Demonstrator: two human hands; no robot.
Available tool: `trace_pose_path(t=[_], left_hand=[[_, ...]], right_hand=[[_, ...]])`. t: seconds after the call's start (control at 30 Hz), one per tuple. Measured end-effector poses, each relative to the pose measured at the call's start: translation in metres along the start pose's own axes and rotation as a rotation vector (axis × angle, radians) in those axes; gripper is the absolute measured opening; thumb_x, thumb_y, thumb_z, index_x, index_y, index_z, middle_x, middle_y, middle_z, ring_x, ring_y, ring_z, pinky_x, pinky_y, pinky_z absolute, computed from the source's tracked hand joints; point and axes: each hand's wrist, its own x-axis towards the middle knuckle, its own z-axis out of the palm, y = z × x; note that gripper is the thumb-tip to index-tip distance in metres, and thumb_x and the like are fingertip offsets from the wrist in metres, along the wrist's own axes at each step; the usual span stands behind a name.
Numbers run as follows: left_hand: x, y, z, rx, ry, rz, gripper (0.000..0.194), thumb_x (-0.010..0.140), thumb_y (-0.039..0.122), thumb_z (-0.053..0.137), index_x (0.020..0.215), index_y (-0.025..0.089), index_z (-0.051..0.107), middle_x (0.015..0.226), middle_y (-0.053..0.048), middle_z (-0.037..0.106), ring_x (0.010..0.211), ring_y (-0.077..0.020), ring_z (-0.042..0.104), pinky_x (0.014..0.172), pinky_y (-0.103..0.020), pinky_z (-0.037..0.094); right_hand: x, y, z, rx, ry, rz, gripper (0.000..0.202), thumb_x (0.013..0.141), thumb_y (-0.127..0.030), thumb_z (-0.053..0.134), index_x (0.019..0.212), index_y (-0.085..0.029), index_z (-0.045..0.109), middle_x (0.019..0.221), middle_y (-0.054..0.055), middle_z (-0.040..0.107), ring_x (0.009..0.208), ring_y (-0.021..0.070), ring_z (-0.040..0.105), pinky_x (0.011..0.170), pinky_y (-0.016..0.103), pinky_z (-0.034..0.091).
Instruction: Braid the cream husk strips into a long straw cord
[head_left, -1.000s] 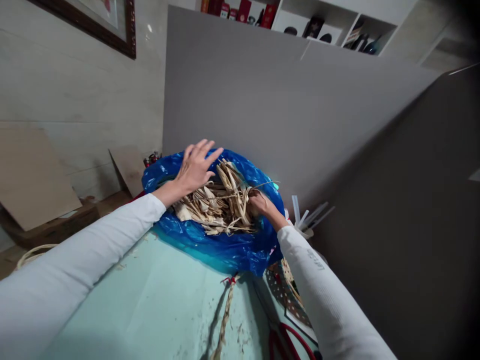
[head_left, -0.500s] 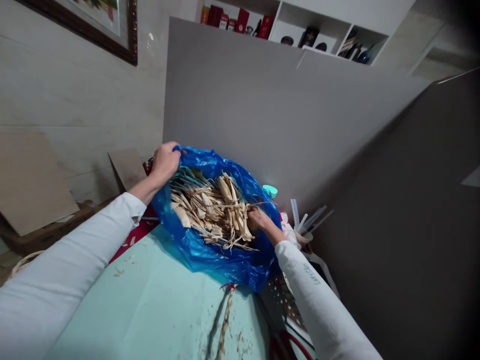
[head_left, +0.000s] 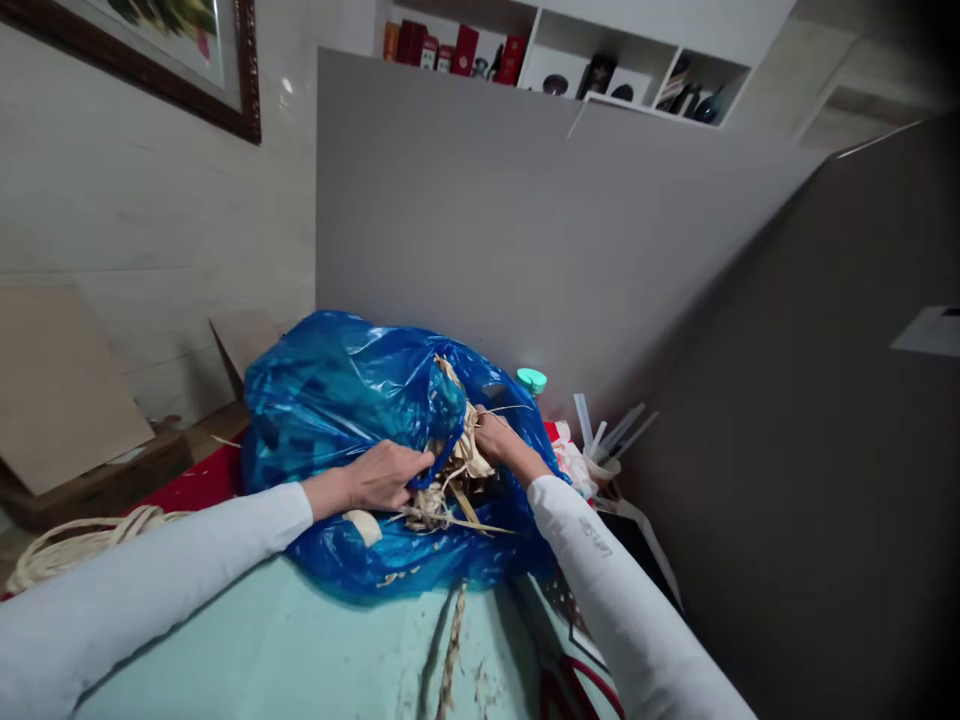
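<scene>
A blue plastic bag [head_left: 337, 380] full of dry, pale husk strips [head_left: 472, 455] lies on the table. My left hand [head_left: 386, 474] pinches the bag's rim near the middle of its mouth, fingers closed. At the right side of the opening, my right hand [head_left: 495, 437] is closed round some of the husks; its fingertips are partly hidden. One loose pale piece [head_left: 363, 527] rests on the bag below my left wrist. In front of the bag a braided strand [head_left: 451, 650] runs towards me on the pale green table surface [head_left: 300, 650].
Red-handled scissors [head_left: 581, 685] lie at the near right. A cup [head_left: 604, 468] of clear sticks and a turquoise lid [head_left: 531, 380] stand beyond the bag. Coiled pale cord [head_left: 82, 545] lies at left. Grey panels [head_left: 480, 220] rise behind and on the right.
My left hand has drawn the bag's left rim across to the right, covering much of the husks. My right hand stays in the opening, with husks now bunched up beside it.
</scene>
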Motion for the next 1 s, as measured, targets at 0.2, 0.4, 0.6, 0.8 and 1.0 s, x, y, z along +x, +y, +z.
trace_pose_path(t=[0.2, 0.4, 0.6, 0.8, 1.0], left_hand=[[0.02, -0.027, 0.011, 0.094, -0.023, -0.078, 0.033, 0.07, 0.012, 0.049, 0.102, 0.016, 0.056, 0.087, -0.013, 0.069, 0.08, -0.0264, 0.065, 0.065, -0.031, 0.046], [0.043, -0.04, 0.006, 0.051, -0.055, -0.113, 0.021, 0.074, 0.016, 0.052, 0.092, 0.015, 0.063, 0.082, -0.013, 0.069, 0.076, -0.0243, 0.066, 0.068, -0.029, 0.046], [0.016, -0.026, -0.048, -0.02, -0.078, -0.072, 0.039, 0.078, 0.032, 0.055, 0.114, 0.017, 0.057, 0.103, -0.012, 0.064, 0.094, -0.0248, 0.061, 0.079, -0.031, 0.046], [0.022, -0.002, -0.045, 0.083, 0.162, -0.222, 0.065, 0.084, 0.049, 0.047, 0.144, 0.028, 0.031, 0.112, -0.013, 0.056, 0.102, -0.0304, 0.053, 0.085, -0.044, 0.042], [0.033, -0.027, 0.007, 0.063, 0.082, -0.219, 0.043, 0.083, 0.024, 0.049, 0.124, 0.018, 0.056, 0.122, -0.017, 0.055, 0.122, -0.0318, 0.042, 0.103, -0.049, 0.031]], right_hand=[[-0.023, -0.013, -0.024, -0.203, 0.004, 0.056, 0.032, 0.092, -0.031, 0.043, 0.113, -0.009, 0.055, 0.102, 0.021, 0.065, 0.095, 0.0273, 0.063, 0.077, 0.031, 0.044], [-0.049, -0.029, -0.059, -0.325, 0.221, 0.0, 0.028, 0.093, -0.021, 0.035, 0.116, -0.014, 0.051, 0.116, 0.018, 0.059, 0.109, 0.0289, 0.054, 0.085, 0.036, 0.041], [-0.03, -0.011, -0.063, -0.351, 0.395, 0.107, 0.041, 0.087, -0.009, 0.037, 0.127, -0.01, 0.044, 0.113, 0.024, 0.058, 0.098, 0.0306, 0.055, 0.082, 0.041, 0.039], [-0.036, -0.022, -0.07, -0.183, 0.405, 0.12, 0.025, 0.088, -0.013, 0.032, 0.097, -0.014, 0.055, 0.084, 0.012, 0.064, 0.071, 0.0189, 0.057, 0.063, 0.027, 0.035], [-0.068, -0.064, -0.048, 0.006, 0.137, -0.183, 0.02, 0.083, -0.016, 0.038, 0.094, -0.018, 0.055, 0.064, 0.003, 0.06, 0.058, 0.0153, 0.052, 0.057, 0.024, 0.031]])
